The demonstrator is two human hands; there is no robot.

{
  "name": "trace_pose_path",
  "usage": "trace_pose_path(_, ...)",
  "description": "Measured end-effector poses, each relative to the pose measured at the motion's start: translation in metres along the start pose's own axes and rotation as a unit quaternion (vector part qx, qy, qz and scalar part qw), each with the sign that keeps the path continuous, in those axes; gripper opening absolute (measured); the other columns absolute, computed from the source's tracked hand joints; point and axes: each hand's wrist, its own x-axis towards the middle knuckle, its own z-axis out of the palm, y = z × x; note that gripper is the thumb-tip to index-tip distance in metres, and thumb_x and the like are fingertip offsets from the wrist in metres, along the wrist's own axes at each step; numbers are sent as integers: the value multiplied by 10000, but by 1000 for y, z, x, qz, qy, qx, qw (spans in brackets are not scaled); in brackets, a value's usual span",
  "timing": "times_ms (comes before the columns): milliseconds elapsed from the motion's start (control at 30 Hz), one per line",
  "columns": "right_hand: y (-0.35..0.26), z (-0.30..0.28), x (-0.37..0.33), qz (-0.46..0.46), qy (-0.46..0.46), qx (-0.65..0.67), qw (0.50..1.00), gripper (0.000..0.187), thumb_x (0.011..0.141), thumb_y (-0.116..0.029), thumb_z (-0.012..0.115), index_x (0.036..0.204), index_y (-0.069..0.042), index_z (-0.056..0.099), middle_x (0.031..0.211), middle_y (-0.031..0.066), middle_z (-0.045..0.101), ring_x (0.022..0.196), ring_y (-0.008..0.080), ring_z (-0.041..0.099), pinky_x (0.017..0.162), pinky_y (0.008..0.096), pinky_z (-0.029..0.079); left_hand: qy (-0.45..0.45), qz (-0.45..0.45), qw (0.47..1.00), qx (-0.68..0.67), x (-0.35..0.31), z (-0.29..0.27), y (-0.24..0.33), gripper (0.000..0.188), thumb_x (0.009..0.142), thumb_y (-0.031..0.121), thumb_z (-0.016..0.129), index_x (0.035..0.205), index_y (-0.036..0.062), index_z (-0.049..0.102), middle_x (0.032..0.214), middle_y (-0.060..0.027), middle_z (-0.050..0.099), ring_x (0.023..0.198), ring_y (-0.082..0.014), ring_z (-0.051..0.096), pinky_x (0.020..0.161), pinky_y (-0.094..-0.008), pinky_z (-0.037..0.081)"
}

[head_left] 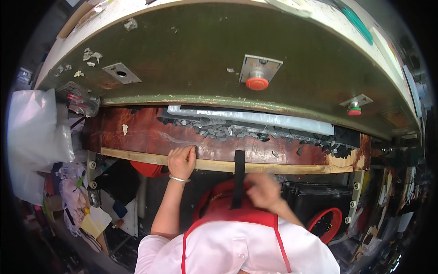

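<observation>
My left hand (181, 160) rests with curled fingers on the front edge of the reddish-brown press bed (146, 132), touching a thin clear plastic sheet there; a bangle sits on the wrist. My right hand (263, 191) is blurred, low in front of my red apron, close to a black strap (238, 178) that hangs down from the bed's wooden edge; whether it holds anything is unclear. Several small dark cut pieces (228, 131) lie scattered across the bed below a long translucent white strip (255, 118).
A big green machine head (205, 59) overhangs the bed, with a red button (257, 83) and a second red-and-green one (354, 111). White plastic bags (36, 132) hang at left. Red baskets (326, 223) and black stacked sheets (315, 194) sit below right.
</observation>
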Motion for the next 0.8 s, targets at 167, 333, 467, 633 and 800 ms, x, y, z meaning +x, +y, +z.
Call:
trace_pose_path(167,2,40,-76,299,-329,135,885,522,948,-452,505,1264,-41,564,1049,219,653,1020,371,617,909,378,477,-19,-23,999,-44,-15,-1,-4,98,771,141,672,698,77,657,603,-60,572,606,-262,544,619,-382,389)
trace_pose_path(333,-10,-10,-73,431,-181,165,868,371,920,-217,620,1201,23,590,927,154,700,808,182,669,745,293,530,-30,-39,997,-56,-50,-13,1,124,741,146,692,650,75,647,609,-65,586,628,-273,556,642,-389,396)
trace_pose_path(467,-15,-24,-22,261,134,228,929,247,894,-34,609,1131,34,628,835,75,701,728,112,643,686,237,520,-87,-39,994,-50,-85,-40,9,139,772,163,692,678,63,669,648,-91,619,664,-296,594,645,-400,431)
trace_pose_path(633,-4,31,89,175,177,41,968,676,748,-193,760,1327,-5,465,1214,271,536,1169,328,494,975,409,424,12,-77,992,-99,-66,-74,12,114,840,124,648,874,25,693,803,-143,657,785,-326,621,710,-379,496)
trace_pose_path(800,-46,125,96,139,33,-187,972,1083,552,-332,845,1447,-51,304,1347,455,210,1295,585,148,1076,563,264,-35,-1,999,27,-35,-53,10,443,861,80,559,1295,18,499,1374,-176,464,1273,-358,429,1060,-490,331)
